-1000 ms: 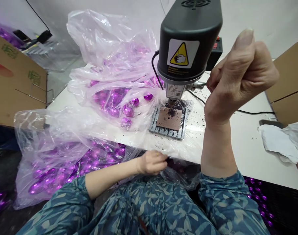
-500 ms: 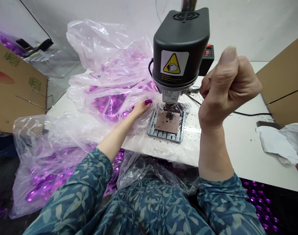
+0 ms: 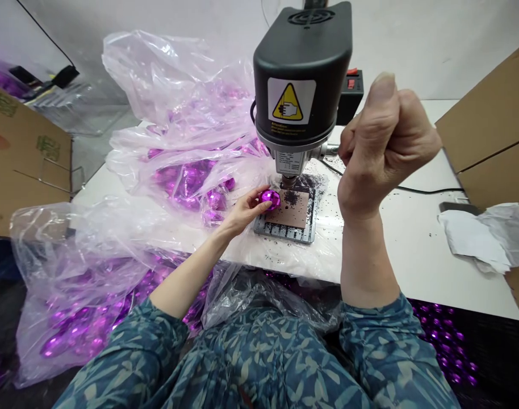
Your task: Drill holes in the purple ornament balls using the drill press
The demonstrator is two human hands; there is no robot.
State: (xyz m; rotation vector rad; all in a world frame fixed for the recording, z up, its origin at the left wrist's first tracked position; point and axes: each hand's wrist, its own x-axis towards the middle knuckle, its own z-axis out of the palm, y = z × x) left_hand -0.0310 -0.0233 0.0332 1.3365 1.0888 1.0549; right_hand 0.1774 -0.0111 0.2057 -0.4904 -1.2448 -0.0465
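Observation:
A black bench drill [image 3: 302, 85] stands on the white table [image 3: 413, 250], its bit over a small plate [image 3: 291, 213] strewn with dark shavings. My left hand [image 3: 242, 213] pinches a shiny purple ornament [image 3: 270, 198] at the plate's left edge, just beside the bit. My right hand [image 3: 385, 147] is raised in a fist, closed round the drill's feed lever [image 3: 331, 149], whose metal end shows at my fingers.
A clear plastic bag [image 3: 187, 136] of purple ornaments lies on the table left of the drill. Another such bag [image 3: 84, 284] hangs below the table edge. Cardboard boxes stand at the left [image 3: 25, 165] and the right [image 3: 493, 136]. Crumpled white paper [image 3: 476, 238] lies at the right.
My left hand went from my lap up to the bag, took a purple ornament and brought it to the plate under the bit. My right hand has stayed closed on the lever.

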